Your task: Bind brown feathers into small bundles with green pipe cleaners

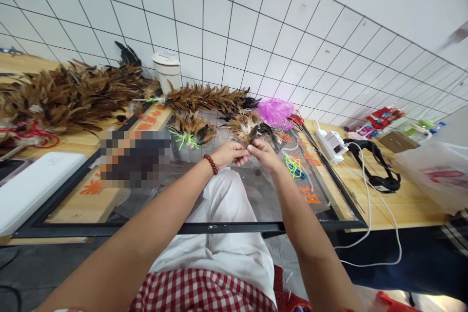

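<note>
My left hand (231,154), with a dark red bead bracelet (211,164) at the wrist, meets my right hand (264,154) over the middle of the glass-topped frame (164,200). Both have fingers closed in a pinch, tips touching; whatever lies between them is too small to make out. Just beyond the fingertips lies a loose pile of brown, white and black feathers (244,126). To its left sits a smaller feather bunch (197,129), with bright green string (185,140) at its near side. More green string (293,166) lies right of my right hand.
A long feather strand (206,97) stretches along the wall below a white lidded cup (168,70). A large feather heap (73,92) and a white box-like device (44,185) occupy the left. Rightward are a pink plastic bag (275,112), a power strip (331,144) with cables, and a black strap (376,168).
</note>
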Tool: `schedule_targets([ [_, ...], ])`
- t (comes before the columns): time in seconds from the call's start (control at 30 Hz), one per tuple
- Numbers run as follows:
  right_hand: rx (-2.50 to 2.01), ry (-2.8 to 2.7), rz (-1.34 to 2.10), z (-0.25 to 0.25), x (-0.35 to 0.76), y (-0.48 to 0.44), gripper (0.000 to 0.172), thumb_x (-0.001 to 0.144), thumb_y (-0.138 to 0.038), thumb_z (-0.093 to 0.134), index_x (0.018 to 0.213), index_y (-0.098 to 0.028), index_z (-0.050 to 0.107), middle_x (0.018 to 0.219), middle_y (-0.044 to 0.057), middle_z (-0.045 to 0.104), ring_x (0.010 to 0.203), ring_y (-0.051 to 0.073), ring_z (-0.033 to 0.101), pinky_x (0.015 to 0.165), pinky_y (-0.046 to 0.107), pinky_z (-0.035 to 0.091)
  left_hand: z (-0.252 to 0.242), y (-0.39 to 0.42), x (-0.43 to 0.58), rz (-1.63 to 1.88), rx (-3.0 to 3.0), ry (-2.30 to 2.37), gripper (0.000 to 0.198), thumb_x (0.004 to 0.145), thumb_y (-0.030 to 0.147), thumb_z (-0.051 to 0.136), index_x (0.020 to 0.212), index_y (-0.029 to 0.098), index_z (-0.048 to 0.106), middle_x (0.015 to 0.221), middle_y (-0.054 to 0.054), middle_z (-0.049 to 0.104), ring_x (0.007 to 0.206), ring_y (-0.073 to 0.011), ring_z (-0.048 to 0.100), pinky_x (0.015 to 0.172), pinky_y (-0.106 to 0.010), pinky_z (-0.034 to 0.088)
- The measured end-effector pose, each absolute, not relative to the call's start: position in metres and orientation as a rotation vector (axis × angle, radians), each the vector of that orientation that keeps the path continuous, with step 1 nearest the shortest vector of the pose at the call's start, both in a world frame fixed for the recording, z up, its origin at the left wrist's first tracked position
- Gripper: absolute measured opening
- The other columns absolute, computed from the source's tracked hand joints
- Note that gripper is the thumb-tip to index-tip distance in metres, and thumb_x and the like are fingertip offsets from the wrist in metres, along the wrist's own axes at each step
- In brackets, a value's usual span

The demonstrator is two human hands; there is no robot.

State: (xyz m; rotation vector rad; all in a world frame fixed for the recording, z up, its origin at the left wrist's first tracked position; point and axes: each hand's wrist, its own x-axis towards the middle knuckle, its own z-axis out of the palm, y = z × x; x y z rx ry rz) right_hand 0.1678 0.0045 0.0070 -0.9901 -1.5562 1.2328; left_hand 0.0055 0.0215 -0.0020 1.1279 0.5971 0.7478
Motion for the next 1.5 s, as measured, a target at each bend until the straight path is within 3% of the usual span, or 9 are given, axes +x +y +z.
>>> schedule_targets([
  [0.3,-1.127,-1.352,1.047,0.000,0.169,0.010,0.032,0.058,-0.046,0.079,0.054,-0.019,0.063,0.052,-0.003,0.058,0.052,0.010,0.047,0.056,0.026,0.039,-0.001,0.021,0.005,0.703,0.983,0.527,0.020,0.072,0.025,0.075,0.076,0.006,0.071,0.077,-0.015,0.072,0.064,-0.0154,0.067,0.060,-0.025,0.055],
  [0.53,-1.141,-1.327,1.039,-0.005,0.161,0.011,0.030,0.064,-0.046,0.074,0.058,-0.019,0.064,0.057,-0.001,0.060,0.056,0.012,0.051,0.059,0.027,0.042,-0.005,0.024,0.006,0.751,0.930,0.604,0.014,0.072,0.019,0.074,0.069,0.008,0.068,0.058,-0.006,0.064,0.048,-0.0080,0.057,0.045,-0.017,0.047],
  [0.8,-1.433,-1.852,0.129,0.003,0.206,0.016,0.022,0.080,-0.018,0.054,0.092,-0.020,0.072,0.087,0.006,0.061,0.079,0.018,0.055,0.075,0.032,0.043,0.004,0.028,0.001,1.078,0.652,0.573,0.008,0.075,0.015,0.070,0.073,0.010,0.065,0.063,-0.001,0.058,0.054,-0.0052,0.054,0.047,-0.014,0.043],
  [0.9,-1.412,-2.240,-0.024,0.000,0.211,0.014,0.032,0.081,-0.010,0.049,0.099,-0.023,0.072,0.094,0.007,0.061,0.090,0.019,0.055,0.080,0.032,0.042,0.004,0.030,0.000,1.116,0.609,0.585,0.007,0.077,0.014,0.068,0.074,0.010,0.063,0.061,0.000,0.055,0.051,-0.0045,0.051,0.047,-0.015,0.042],
  [0.97,-1.433,-2.338,-0.057,-0.002,0.207,0.013,0.028,0.081,-0.012,0.051,0.095,-0.023,0.073,0.094,0.008,0.061,0.090,0.020,0.055,0.081,0.033,0.041,0.003,0.031,0.001,1.124,0.602,0.587,0.006,0.078,0.012,0.066,0.074,0.009,0.063,0.061,-0.001,0.056,0.051,-0.0049,0.051,0.048,-0.016,0.042],
  [1.1,-1.445,-1.969,0.101,0.000,0.200,0.015,0.013,0.082,-0.024,0.056,0.080,-0.020,0.068,0.089,0.008,0.062,0.085,0.019,0.055,0.080,0.034,0.043,0.001,0.031,0.002,1.134,0.600,0.586,0.005,0.080,0.012,0.064,0.075,0.009,0.063,0.061,-0.001,0.057,0.052,-0.0055,0.052,0.050,-0.017,0.043],
  [1.27,-1.159,-1.163,0.897,0.009,0.195,0.017,0.028,0.072,-0.046,0.068,0.074,-0.020,0.059,0.063,-0.001,0.058,0.056,0.011,0.051,0.058,0.025,0.047,0.004,0.027,0.005,1.123,0.640,0.651,0.005,0.080,0.012,0.065,0.076,0.009,0.064,0.069,-0.004,0.065,0.062,-0.0089,0.062,0.060,-0.019,0.050],
  [1.37,-1.059,-0.967,1.236,0.011,0.184,0.013,0.033,0.059,-0.041,0.081,0.069,-0.019,0.059,0.063,-0.002,0.063,0.054,0.008,0.055,0.055,0.020,0.049,0.007,0.022,0.009,1.107,0.699,0.714,0.006,0.078,0.014,0.066,0.077,0.008,0.065,0.080,-0.009,0.070,0.071,-0.0124,0.067,0.068,-0.023,0.052],
  [1.5,-1.040,-0.900,1.361,0.008,0.169,0.009,0.031,0.058,-0.035,0.084,0.069,-0.018,0.061,0.064,-0.001,0.067,0.056,0.008,0.061,0.056,0.018,0.053,0.007,0.016,0.015,1.085,0.770,0.823,0.006,0.077,0.013,0.067,0.076,0.007,0.066,0.077,-0.009,0.070,0.066,-0.0130,0.067,0.065,-0.025,0.052],
])
